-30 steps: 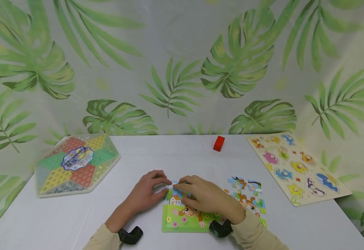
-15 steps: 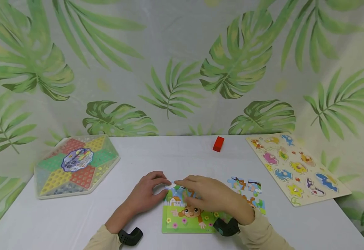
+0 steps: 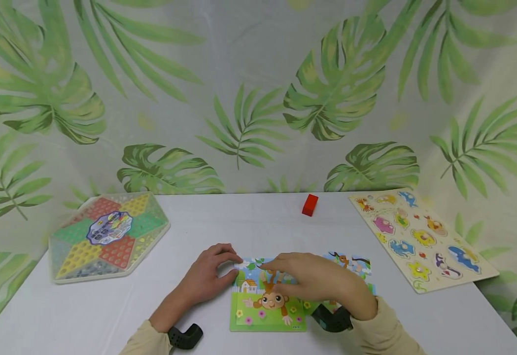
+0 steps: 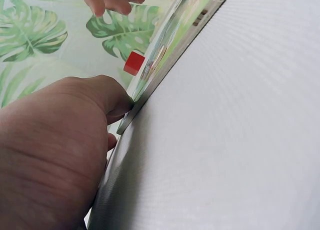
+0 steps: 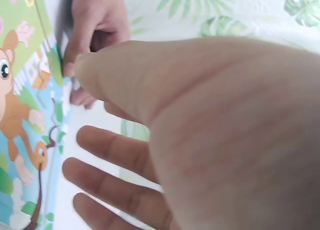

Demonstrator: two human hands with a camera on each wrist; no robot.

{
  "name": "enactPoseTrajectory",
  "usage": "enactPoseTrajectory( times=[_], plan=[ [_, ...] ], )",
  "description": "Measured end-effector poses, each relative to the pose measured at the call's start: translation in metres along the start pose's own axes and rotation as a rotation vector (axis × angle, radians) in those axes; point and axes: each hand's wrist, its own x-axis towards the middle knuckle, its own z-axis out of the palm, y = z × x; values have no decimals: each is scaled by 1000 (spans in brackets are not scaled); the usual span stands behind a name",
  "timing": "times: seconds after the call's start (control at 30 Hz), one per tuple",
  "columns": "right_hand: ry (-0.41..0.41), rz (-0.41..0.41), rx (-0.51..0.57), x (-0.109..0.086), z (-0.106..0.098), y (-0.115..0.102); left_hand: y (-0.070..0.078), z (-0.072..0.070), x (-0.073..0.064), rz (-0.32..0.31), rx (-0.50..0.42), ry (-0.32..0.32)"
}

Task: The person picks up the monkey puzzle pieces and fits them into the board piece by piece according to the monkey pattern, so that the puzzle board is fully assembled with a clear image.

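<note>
A jigsaw puzzle [image 3: 271, 315] with a monkey picture lies flat on the white table in the head view. My left hand [image 3: 209, 276] holds its far left corner, thumb and fingertips right at the edge. The left wrist view shows the thumb [image 4: 117, 97] against the puzzle's side. Above the right part of the picture hovers my right hand [image 3: 316, 278], fingers extended, nothing between them. In the right wrist view its fingers [image 5: 115, 185] are spread beside the monkey picture. More jigsaw pieces [image 3: 361, 264] with animals lie to the right, partly hidden beneath the right hand.
A Chinese checkers board [image 3: 120, 251] in a hexagonal case lies at the left. A red block [image 3: 310, 205] stands near the table's back edge. At the right lies a wooden peg puzzle [image 3: 418, 266] with animal shapes. A leaf-patterned cloth [image 3: 258, 74] hangs behind.
My right hand has drawn back to the right from the puzzle's far left part, uncovering more of the monkey picture. The left hand stays at the corner.
</note>
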Motion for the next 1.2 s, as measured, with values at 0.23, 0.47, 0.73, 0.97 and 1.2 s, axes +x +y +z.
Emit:
enactPoseTrajectory(
  times=[0.23,0.47,0.73,0.97,1.2],
  plan=[
    [-30,74,68,-11,-11,0,-1,0,1,6,10,5],
    [-63,122,123,-17,-18,3,0,0,0,-14,5,-2],
    [-61,157,139,-22,-25,9,0,0,-1,-26,15,-4],
    [-34,146,145,-26,-30,21,0,-1,1,-11,3,-1],
    [-30,146,167,-28,-31,33,1,-1,0,-5,16,-2]
  ],
)
